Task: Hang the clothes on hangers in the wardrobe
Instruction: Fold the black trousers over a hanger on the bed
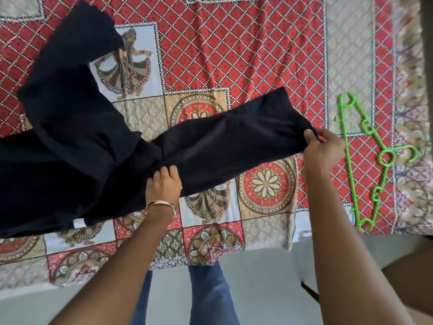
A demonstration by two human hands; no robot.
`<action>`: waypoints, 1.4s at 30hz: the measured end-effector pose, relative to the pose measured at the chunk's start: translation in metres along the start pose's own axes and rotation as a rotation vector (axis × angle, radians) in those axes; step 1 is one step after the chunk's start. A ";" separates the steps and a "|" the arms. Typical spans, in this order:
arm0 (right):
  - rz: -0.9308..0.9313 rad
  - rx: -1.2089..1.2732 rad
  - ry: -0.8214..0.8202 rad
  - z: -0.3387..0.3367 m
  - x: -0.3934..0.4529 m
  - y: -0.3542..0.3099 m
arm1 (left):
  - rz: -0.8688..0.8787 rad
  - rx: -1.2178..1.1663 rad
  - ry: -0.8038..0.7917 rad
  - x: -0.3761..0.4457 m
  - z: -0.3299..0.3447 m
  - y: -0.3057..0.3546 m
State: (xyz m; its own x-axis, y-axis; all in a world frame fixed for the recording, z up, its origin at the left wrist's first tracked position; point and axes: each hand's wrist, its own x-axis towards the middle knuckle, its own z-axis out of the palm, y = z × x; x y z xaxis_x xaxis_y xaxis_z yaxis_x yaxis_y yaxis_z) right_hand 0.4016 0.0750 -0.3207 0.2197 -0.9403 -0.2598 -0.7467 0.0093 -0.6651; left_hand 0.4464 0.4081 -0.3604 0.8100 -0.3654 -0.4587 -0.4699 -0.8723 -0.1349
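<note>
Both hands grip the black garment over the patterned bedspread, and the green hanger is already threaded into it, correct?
Not quite. The head view shows the green hanger lying on the bedspread, apart from the black garment. The left hand and right hand do grip it.

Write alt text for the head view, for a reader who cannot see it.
Both hands hold a black cloth garment over a red patterned bedspread: the right hand grips one end, the left hand grips its middle. A bright green plastic hanger lies untouched on the bedspread, right of the hands.
</note>
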 end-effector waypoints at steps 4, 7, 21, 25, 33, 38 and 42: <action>-0.080 0.109 -0.018 -0.018 0.006 -0.001 | 0.174 0.048 0.072 0.000 0.013 -0.004; -0.225 0.092 -0.063 -0.036 0.009 0.000 | 0.227 -0.121 0.138 -0.006 0.006 -0.002; -0.013 -0.362 0.029 -0.067 -0.003 0.067 | 0.206 -0.641 -0.335 -0.048 0.004 -0.003; 0.103 -0.445 -0.216 -0.024 -0.023 0.063 | -0.187 -0.960 0.141 -0.034 0.002 0.000; 0.103 -0.299 -0.115 -0.020 0.012 0.061 | -0.405 -0.640 -0.028 -0.017 0.016 -0.038; 0.246 -0.553 -0.105 -0.044 0.008 0.091 | -0.264 -0.366 -0.415 -0.019 0.020 -0.026; 0.032 -0.687 0.044 -0.022 -0.027 0.067 | -0.273 -0.311 -0.499 -0.019 0.019 -0.010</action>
State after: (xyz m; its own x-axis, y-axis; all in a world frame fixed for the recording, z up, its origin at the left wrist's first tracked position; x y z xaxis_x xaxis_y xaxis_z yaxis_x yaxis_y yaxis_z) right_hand 0.3314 0.0932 -0.3431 0.1762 -0.9563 -0.2335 -0.9842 -0.1669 -0.0593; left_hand 0.4290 0.4296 -0.3668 0.5904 0.0127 -0.8070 -0.0853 -0.9933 -0.0781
